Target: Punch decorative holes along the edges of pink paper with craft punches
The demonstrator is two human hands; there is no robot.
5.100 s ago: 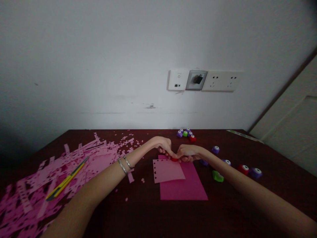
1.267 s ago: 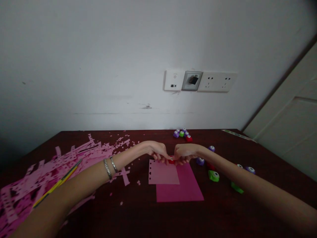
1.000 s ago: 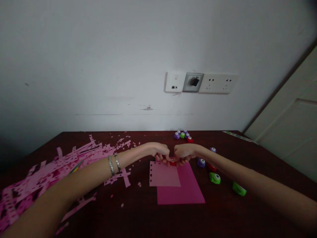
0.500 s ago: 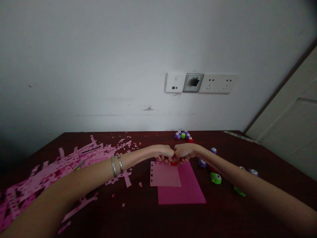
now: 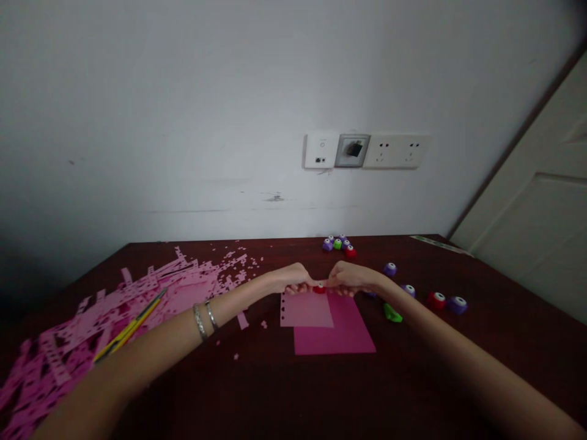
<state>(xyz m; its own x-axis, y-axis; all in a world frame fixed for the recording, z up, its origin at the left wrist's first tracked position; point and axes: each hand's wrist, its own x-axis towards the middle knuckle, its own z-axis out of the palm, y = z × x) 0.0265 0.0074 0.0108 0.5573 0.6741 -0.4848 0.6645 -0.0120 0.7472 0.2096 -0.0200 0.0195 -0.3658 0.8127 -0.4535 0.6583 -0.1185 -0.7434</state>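
A small red craft punch [image 5: 320, 289] sits at the upper right part of a light pink sheet of paper [image 5: 306, 313]. My left hand [image 5: 293, 278] grips it from the left, fingers curled and thumb stretched to its top. From the other side my right hand [image 5: 352, 278] grips the same punch, its digits meeting the left ones there. Punched holes run down the light sheet's left edge. Under it lies a darker pink sheet [image 5: 339, 340]. How far the paper goes into the punch is hidden by my fingers.
Left of my hands is a heap of punched pink paper strips [image 5: 59, 354], with a yellow pencil-like tool [image 5: 131, 327] on it. Tiny paper cut-outs [image 5: 236, 269] are scattered nearby. More craft punches [image 5: 337, 244] stand near the wall, and others [image 5: 438, 299] lie beyond my right forearm.
My fists have drawn slightly apart, and the thumbs now reach inward over the red punch. The whole view has shifted a little, showing more of the yellow tool.
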